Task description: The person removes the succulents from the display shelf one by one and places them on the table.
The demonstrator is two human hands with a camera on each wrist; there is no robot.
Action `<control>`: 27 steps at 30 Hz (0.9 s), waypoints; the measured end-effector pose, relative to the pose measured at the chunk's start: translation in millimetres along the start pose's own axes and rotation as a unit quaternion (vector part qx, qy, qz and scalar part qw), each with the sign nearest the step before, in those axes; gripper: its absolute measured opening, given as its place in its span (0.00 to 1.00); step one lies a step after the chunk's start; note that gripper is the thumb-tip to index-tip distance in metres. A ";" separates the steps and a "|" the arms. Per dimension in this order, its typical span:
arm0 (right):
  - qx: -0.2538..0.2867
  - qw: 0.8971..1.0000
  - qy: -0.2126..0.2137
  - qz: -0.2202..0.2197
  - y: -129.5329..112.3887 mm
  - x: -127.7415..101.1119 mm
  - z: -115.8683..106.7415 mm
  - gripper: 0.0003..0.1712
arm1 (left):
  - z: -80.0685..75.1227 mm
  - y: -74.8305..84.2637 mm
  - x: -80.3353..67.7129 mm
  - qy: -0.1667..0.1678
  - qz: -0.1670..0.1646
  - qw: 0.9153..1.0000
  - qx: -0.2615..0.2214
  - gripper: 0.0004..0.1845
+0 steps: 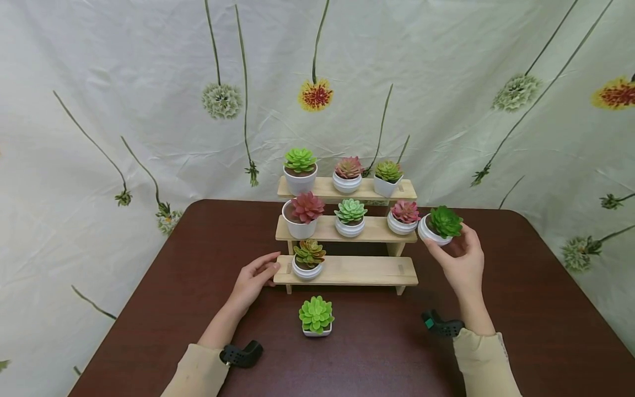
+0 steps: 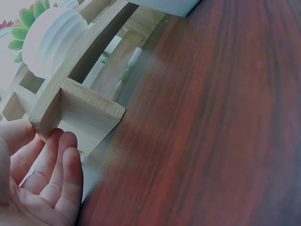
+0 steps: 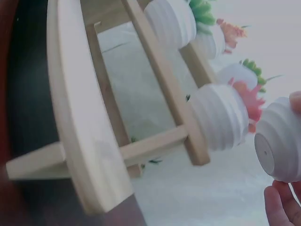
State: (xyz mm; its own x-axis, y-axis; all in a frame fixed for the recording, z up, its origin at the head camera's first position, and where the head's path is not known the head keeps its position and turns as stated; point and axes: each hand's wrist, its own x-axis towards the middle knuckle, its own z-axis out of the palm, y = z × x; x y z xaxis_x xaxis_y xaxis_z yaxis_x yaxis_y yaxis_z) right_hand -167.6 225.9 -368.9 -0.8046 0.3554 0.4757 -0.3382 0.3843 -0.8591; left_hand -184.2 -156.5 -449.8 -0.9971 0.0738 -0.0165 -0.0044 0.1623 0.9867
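Observation:
My right hand [image 1: 462, 259] holds a dark green potted succulent [image 1: 445, 221] by its white ribbed pot, tilted, beside the right end of the middle tier. In the right wrist view, the base of that pot [image 3: 277, 141] shows above the table, thumb and fingers around it. With thumb and fingertips, my left hand [image 1: 252, 280] grips the left end of the bottom tier of a three-tier wooden stand [image 1: 359, 270]. The left wrist view shows my left fingers [image 2: 70, 176] curled under that end. A red-and-green succulent [image 1: 308, 258] stands on the bottom tier's left part.
On the top tier are a bright green [image 1: 300, 171], a pink [image 1: 348, 175] and a yellow-green succulent [image 1: 387, 177]. The middle tier bears a dark red [image 1: 302, 215], a pale green [image 1: 350, 216] and a magenta one [image 1: 403, 216]. Another bright green succulent [image 1: 316, 316] sits on the table before the stand.

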 end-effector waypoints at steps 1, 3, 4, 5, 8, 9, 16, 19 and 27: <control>-0.003 1.000 0.002 0.008 1.4 0.5 -0.3 0.33 | 0.1 0.6 -0.6 0.000 0.000 1.000 -0.001 0.21; -0.005 1.000 0.007 0.021 2.8 0.8 -0.7 0.33 | 0.7 5.5 -2.6 0.000 -0.003 1.000 0.002 0.21; -0.009 0.999 0.009 0.030 6.5 1.7 -1.0 0.33 | 0.8 6.0 -2.8 0.001 -0.005 1.000 0.003 0.21; -0.013 0.999 0.010 0.040 11.0 2.8 -1.2 0.33 | 0.9 6.4 -2.8 0.001 -0.006 1.000 0.003 0.21; -0.025 0.997 0.012 0.067 29.2 6.5 -1.9 0.34 | 0.8 6.1 -2.2 0.001 -0.007 1.000 0.003 0.21; -0.027 0.997 0.013 0.073 35.6 7.7 -2.0 0.34 | 0.8 5.7 -2.1 0.001 -0.006 1.000 0.003 0.21; -0.026 0.996 0.012 0.084 93.6 13.2 -1.9 0.38 | 0.4 4.4 -2.4 -0.001 0.001 1.000 0.001 0.21; -0.040 0.995 0.003 0.089 119.4 15.1 -1.7 0.40 | 0.6 5.3 -2.8 -0.001 -0.001 1.000 0.002 0.21; -0.068 0.988 -0.023 0.135 101.2 5.1 2.1 0.39 | -0.7 -3.0 2.4 -0.001 -0.002 1.000 -0.001 0.21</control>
State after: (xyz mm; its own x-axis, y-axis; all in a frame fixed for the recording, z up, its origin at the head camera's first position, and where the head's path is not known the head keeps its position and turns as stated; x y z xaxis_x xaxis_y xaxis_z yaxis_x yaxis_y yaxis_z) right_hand -206.9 264.9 -453.7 -0.8786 0.4235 0.2207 -0.0418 0.3922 -0.9189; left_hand -186.6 -157.5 -452.7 -0.9969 0.0752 -0.0215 -0.0091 0.1609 0.9869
